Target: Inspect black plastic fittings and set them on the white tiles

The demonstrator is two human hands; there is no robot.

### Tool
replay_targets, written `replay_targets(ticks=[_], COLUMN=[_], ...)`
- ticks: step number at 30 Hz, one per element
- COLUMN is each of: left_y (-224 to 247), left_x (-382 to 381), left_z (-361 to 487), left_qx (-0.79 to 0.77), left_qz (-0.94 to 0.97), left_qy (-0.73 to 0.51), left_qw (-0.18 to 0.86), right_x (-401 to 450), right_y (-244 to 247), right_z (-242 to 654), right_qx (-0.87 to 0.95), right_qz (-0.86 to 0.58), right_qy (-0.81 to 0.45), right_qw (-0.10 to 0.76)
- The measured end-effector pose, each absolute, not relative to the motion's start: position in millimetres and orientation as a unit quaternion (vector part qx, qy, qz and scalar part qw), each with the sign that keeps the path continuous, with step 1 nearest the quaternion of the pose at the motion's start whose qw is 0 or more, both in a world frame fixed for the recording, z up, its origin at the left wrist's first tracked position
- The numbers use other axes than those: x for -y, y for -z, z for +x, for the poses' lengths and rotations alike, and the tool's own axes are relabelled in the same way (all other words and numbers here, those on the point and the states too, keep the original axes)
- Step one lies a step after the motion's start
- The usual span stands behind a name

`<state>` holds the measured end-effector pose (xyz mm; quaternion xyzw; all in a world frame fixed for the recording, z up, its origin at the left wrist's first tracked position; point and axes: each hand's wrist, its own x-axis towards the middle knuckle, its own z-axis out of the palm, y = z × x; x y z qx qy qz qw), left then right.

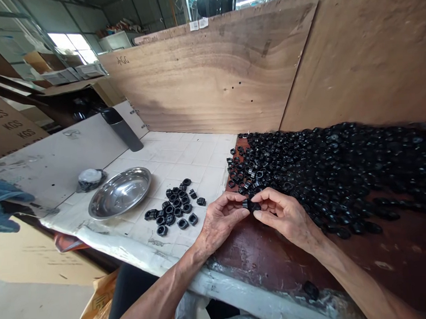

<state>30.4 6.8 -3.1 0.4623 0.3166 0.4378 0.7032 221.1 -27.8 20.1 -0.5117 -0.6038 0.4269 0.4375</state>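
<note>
My left hand [218,219] and my right hand [284,216] meet over the reddish-brown board, fingertips pinched. Between them are small black plastic parts [250,205], one ring-like at my left fingertips and a darker piece at my right. Whether the two are joined I cannot tell, as my fingers cover much of them. To the right and behind lies a big heap of similar black parts [324,168]. Left of my left hand, a small loose group of black ring-shaped parts [177,203] rests on the white surface.
A shallow steel bowl [120,193] stands at the left, with a wrapped bundle [90,179] beside it. A dark bottle [123,129] leans by the low side board. Tall wooden panels [209,83] close off the back. One black piece [311,290] lies near the front edge.
</note>
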Motion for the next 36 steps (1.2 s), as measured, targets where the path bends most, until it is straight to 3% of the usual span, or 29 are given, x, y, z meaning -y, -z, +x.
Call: replay_targets(ticks=[15,29,36], left_y=[1,14,11], left_x=[-6,-7,-7], left_z=[32,30,34], left_qx=[-0.304,-0.314,-0.319], left_qz=[0.476,0.565,0.522], left_qy=[-0.447,-0.478,-0.464], left_qw=[0.694,0.594,0.641], right_x=[28,30,29], right_y=[-12,-10,-9], right_z=[217,214,217], right_qx=[0.57,0.705,0.688], right_qz=[-0.526,-0.542,-0.548], right_qy=[-0.401,-0.225,-0.265], right_qw=[0.487,0.399,0.396])
